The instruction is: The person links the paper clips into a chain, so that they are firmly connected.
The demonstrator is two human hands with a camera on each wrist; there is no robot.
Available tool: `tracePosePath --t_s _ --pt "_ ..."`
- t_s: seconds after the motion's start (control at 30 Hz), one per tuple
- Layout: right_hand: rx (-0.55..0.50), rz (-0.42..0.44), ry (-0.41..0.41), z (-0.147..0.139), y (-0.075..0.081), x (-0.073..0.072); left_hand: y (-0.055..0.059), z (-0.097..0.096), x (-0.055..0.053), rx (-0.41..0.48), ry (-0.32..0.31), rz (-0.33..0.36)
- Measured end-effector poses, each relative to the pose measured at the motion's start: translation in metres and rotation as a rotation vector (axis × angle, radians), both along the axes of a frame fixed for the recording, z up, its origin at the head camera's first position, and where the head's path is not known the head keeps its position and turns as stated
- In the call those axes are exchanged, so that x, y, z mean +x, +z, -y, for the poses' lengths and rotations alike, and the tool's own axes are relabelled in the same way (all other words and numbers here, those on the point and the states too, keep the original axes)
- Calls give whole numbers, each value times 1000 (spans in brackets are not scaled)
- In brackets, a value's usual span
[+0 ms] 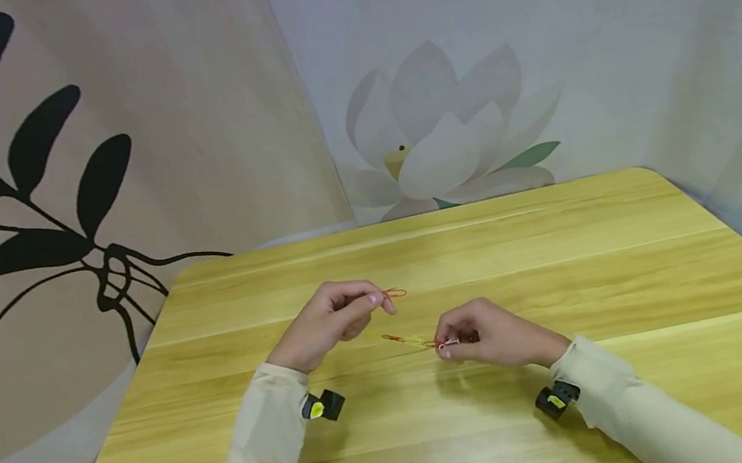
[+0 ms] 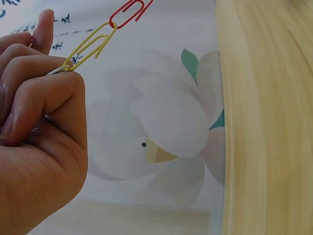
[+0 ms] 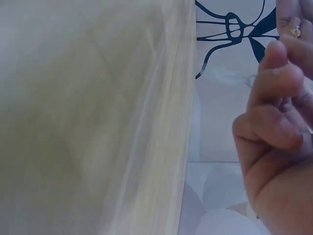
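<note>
In the head view, my left hand (image 1: 337, 318) pinches an orange-red paper clip (image 1: 397, 292) between thumb and forefinger, its loop sticking out to the right. Lower and to the right, my right hand (image 1: 492, 334) grips one end of a paper clip chain (image 1: 413, 340). The chain reaches leftward, with an orange clip (image 1: 392, 337) at its free end. Beside the curled fingers of my left hand (image 2: 44, 132), the left wrist view shows a yellow clip (image 2: 90, 46) linked to a red clip (image 2: 129, 12). My right hand (image 3: 274, 122) has curled fingers in the right wrist view.
Both hands are above a light wooden table (image 1: 403, 437). Behind it hangs a pale curtain (image 1: 216, 126) printed with dark leaves and a lotus. A small black camera sits on each wrist, the left camera (image 1: 326, 405) and the right camera (image 1: 556, 399).
</note>
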State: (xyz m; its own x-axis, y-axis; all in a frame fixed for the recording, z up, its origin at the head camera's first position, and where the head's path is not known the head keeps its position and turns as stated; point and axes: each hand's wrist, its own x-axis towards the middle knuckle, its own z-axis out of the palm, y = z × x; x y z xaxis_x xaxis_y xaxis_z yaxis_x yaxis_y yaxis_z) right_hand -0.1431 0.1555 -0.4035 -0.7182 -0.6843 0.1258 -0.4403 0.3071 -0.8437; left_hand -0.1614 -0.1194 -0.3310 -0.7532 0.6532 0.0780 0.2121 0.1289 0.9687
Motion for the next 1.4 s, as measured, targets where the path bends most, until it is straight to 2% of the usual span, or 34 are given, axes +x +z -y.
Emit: tracePosePath --t_s 0.2,0.47,0.8,0.93,1.03,1.13,1.27,1.4 --pt "-12 69 -35 -11 2 4 -1 5 0 -5 24 14" --pt "-64 101 -107 -27 11 14 0 16 1 -5 70 25" --pt "-137 8 -129 -41 15 23 -2 21 1 10 82 28" --pt "-191 -35 -219 -44 17 28 -3 22 0 17 87 30" --pt "-259 -31 -311 -46 20 32 -3 21 0 19 89 37" --pt "-330 -6 -357 -45 24 33 -5 18 1 10 91 46" --pt "-430 83 -341 -42 28 33 -8 12 2 -8 73 59" --pt "-582 200 -226 -40 31 32 -12 2 3 -21 26 58"
